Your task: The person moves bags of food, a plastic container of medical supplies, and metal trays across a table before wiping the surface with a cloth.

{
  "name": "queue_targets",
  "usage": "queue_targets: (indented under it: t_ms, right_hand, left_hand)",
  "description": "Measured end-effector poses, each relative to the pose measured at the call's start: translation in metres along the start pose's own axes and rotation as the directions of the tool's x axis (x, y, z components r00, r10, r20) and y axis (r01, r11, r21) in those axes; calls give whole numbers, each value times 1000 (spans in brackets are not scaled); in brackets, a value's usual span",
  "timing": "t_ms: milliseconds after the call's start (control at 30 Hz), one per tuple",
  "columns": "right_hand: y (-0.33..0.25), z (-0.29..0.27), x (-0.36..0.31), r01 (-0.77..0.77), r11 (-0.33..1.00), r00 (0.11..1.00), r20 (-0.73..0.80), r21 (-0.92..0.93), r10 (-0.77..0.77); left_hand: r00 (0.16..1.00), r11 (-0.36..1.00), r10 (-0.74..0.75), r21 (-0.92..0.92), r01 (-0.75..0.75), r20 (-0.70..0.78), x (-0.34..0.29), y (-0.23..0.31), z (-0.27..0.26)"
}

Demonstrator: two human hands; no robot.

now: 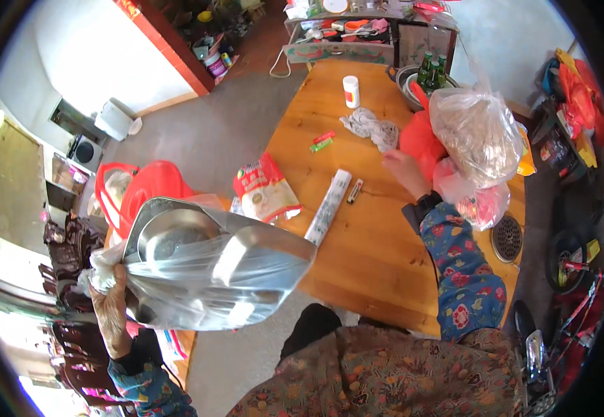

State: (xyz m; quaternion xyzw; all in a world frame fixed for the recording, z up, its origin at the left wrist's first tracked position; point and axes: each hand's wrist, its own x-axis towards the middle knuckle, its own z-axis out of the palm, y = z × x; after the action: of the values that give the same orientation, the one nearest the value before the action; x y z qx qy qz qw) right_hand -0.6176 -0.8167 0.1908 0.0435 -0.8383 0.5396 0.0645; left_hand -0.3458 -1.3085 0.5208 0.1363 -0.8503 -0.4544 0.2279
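My left hand [112, 306] is closed round the gathered neck of a clear plastic bag [211, 285], raised at the left over the table's edge. Inside or behind the film, shiny metal ware [184, 233] with a round hollow shows; its full shape is hard to make out. My right hand [406, 174] reaches across the table with its fingers stretched out, holding nothing I can see. It is close to a red plastic bag [421, 144] and a crumpled grey-white cloth [371, 128]. Whether it touches the red bag is unclear.
On the wooden table [378, 257] lie a red-and-white food packet [267, 191], a long white box [328, 207], a small battery-like item [355, 192] and a white bottle [351, 92]. A large filled clear bag [479, 132] and green bottles [432, 71] crowd the right. A red chair [150, 186] stands left.
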Motion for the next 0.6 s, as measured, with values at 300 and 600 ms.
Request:
queue_targets:
  t_ms: [300,600]
  right_hand:
    - [11,55,102,176,815,928,-183,-552,-325]
    - [53,68,143,-190,615,973,-233,-765,12]
  left_hand:
    - [817,745,431,359,-562,383,255,41,118]
    - [689,774,619,-145,-616,377,455,65,383]
